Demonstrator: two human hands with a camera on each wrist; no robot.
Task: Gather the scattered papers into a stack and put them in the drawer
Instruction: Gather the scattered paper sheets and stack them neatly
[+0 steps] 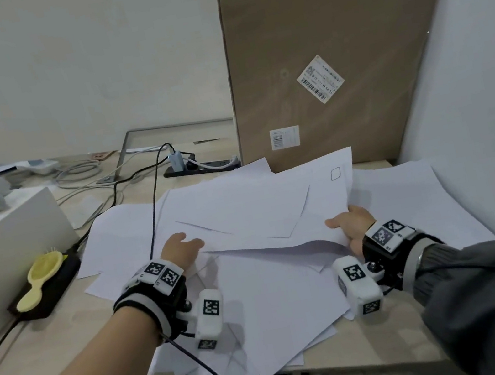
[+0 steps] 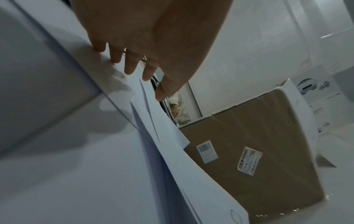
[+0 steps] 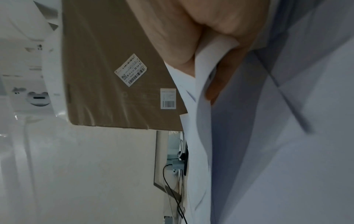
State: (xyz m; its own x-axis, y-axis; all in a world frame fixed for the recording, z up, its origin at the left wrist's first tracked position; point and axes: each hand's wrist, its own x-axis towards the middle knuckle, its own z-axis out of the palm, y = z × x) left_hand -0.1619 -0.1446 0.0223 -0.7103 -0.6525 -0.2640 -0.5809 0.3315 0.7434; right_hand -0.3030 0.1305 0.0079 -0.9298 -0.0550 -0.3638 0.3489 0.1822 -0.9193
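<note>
Right fingers (image 3: 214, 89) pinch papers (image 1: 244, 214).

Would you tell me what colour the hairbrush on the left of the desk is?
Pale yellow; the hairbrush shows best in the head view.

plain white walls (image 1: 70, 69); light wood desk (image 1: 52, 347); tall cardboard box (image 1: 332, 56) leaning in corner; dim, even light.

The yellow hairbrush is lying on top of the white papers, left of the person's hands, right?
Not quite. The yellow hairbrush is left of the left hand and right hand, but it lies on a flat black thing beside the white box, not on the white papers. The head view shows it.
</note>
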